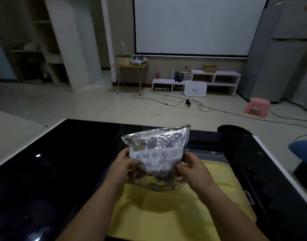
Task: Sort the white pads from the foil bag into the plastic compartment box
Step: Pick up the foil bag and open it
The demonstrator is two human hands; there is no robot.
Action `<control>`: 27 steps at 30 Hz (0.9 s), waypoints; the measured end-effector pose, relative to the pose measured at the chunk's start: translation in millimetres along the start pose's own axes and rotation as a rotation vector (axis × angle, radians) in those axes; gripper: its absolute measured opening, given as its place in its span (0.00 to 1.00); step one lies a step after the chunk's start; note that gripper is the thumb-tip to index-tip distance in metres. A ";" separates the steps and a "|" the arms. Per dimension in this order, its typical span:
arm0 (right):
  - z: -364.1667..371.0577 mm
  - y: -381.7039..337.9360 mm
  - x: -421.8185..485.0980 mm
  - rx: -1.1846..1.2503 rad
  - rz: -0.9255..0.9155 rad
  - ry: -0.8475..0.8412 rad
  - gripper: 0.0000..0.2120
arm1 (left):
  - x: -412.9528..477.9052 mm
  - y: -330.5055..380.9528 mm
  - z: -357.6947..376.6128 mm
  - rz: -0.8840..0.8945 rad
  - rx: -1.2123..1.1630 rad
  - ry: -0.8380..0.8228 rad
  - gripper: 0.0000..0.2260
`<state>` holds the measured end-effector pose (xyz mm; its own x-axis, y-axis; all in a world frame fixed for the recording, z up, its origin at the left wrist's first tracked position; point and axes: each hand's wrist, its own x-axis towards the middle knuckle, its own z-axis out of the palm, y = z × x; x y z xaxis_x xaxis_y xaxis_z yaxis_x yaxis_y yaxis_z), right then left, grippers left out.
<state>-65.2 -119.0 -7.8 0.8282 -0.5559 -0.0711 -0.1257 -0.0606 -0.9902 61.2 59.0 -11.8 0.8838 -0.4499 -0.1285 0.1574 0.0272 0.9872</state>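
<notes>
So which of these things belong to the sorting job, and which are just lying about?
For the job: foil bag, gripped by the left hand and right hand; plastic compartment box under it.
Just lying about: pink stool, power strip, red can, folding table, projection screen.

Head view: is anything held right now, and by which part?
The foil bag, in both hands: the left hand grips its left edge, the right hand its right edge, above the plastic compartment box.

silver foil bag [158, 150] with purple print, yellow-bottomed compartment box [218, 185], glossy black table [62, 162]
</notes>
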 end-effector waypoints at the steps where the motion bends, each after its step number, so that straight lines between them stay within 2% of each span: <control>1: 2.2 -0.4 -0.2 -0.001 -0.004 -0.020 0.16 | -0.1 -1.0 -1.6 0.003 -0.005 0.005 0.19; 4: 8.6 -1.1 -1.2 0.002 0.006 -0.083 0.18 | -0.4 -4.8 -6.6 0.010 -0.041 0.054 0.09; 8: 12.0 0.0 -1.2 -0.011 -0.039 -0.084 0.16 | 0.0 -5.1 -7.1 0.038 -0.076 0.090 0.08; 13: 12.6 -2.1 -2.5 -0.087 -0.127 0.047 0.08 | 0.2 0.6 -6.0 0.104 -0.125 0.131 0.06; 19: 11.4 -3.4 -6.1 -0.510 -0.221 0.176 0.09 | -1.4 10.2 -5.0 0.205 -0.188 0.202 0.02; 24: 7.6 -6.9 -9.7 -0.449 -0.237 0.193 0.10 | 0.0 12.1 -6.3 0.204 -0.186 0.229 0.05; 27: 6.2 -4.2 -8.7 -0.427 -0.202 0.201 0.10 | -1.2 13.3 -5.0 0.236 -0.129 0.217 0.03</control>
<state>-68.4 -108.8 -3.8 0.7430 -0.6439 0.1825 -0.2209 -0.4934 -0.8413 64.4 64.4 1.0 0.9734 -0.2178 0.0715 -0.0206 0.2274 0.9736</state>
